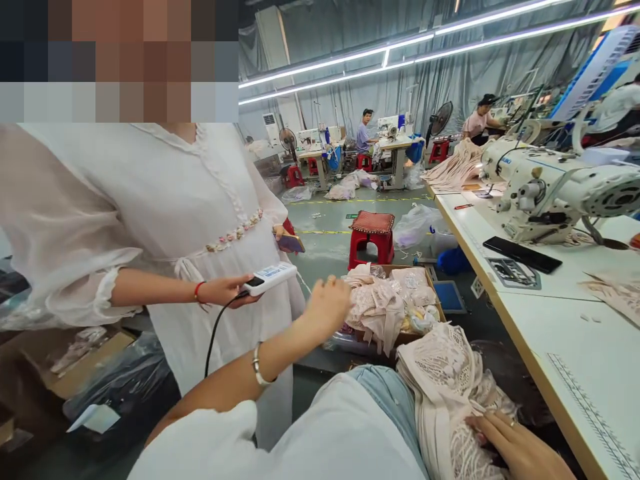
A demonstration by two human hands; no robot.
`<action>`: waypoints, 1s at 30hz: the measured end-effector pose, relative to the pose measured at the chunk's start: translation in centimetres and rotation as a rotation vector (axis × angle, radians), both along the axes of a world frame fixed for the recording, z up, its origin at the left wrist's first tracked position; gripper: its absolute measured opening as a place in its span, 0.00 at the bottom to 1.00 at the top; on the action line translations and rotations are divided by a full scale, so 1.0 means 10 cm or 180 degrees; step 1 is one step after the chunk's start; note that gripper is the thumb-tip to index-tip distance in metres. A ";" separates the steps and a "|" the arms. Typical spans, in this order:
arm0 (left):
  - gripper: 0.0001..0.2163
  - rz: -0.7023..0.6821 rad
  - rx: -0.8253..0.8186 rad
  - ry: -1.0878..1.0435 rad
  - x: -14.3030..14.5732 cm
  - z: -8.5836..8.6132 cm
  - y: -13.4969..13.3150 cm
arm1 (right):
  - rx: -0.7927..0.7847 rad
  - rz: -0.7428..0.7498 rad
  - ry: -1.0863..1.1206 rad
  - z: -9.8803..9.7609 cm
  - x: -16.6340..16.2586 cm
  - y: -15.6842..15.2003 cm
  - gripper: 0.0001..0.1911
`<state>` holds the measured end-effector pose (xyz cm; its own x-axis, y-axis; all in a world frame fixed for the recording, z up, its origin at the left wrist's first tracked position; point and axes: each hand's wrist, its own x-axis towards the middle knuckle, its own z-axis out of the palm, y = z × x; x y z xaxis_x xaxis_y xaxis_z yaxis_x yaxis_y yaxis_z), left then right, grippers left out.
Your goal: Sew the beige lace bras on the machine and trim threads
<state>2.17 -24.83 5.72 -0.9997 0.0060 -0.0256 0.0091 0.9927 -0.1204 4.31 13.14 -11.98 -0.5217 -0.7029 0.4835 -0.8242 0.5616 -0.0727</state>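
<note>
While resting R hand (517, 440) on lace pcs (440, 380) draped at R side of lap, holds L hand (327, 310) up, fingers curled, nothing visible inside; can't tell R grip. Prob. soft, light, floppy, snag-prone; best taken by plain edge, layers together.

1. Grey, creased curtains (330, 30) hang across the back of the room, beside a pale column (273, 40).
2. Two long strip lights (340, 60) run overhead, slanting across the view – both lit bright white.
3. The floor (320, 213) is smooth grey-green, crossed by yellow lines (323, 232).
4. A red stool (373, 223) with a studded cover stands mid-floor; smaller-looking red ones sit farther back.
5. Near the curtains stand a sewing table (399, 163) and a dark fan (440, 120).
6. On the right, a pale-topped worktable (537, 313) stretches away – its edge light brown.
</note>
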 end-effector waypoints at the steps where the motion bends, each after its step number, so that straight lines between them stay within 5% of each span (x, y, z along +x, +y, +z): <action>1: 0.12 0.0117 -0.0149 0.0170 0.01 0.14 -0.10 | -0.0023 -0.0025 0.0061 0.02 0.01 -0.02 0.27; 4: 0.18 0.0664 -0.0724 0.0595 -0.02 0.50 -0.44 | -0.0069 -0.0042 0.0273 0.10 0.03 -0.10 0.28; 8: 0.31 0.0845 -0.0747 -0.0191 -0.18 0.69 -0.76 | -0.0020 -0.0101 0.0266 0.24 0.07 -0.20 0.27; 12: 0.22 0.0262 -0.0564 -0.0743 -0.28 0.63 -0.80 | 0.0214 -0.0281 -0.0270 0.29 0.14 -0.27 0.22; 18: 0.14 -0.0052 -0.0720 -0.0047 -0.31 0.37 -0.70 | 0.0724 -0.0385 -0.0872 0.35 0.16 -0.35 0.14; 22: 0.21 -0.0652 -0.0635 0.0388 -0.37 0.23 -0.37 | 0.0872 -0.0399 -0.0877 0.41 0.11 -0.36 0.08; 30: 0.24 -0.1804 -0.0019 0.0265 -0.59 -0.17 0.82 | 0.0848 -0.0618 -0.0842 0.44 0.11 -0.39 0.06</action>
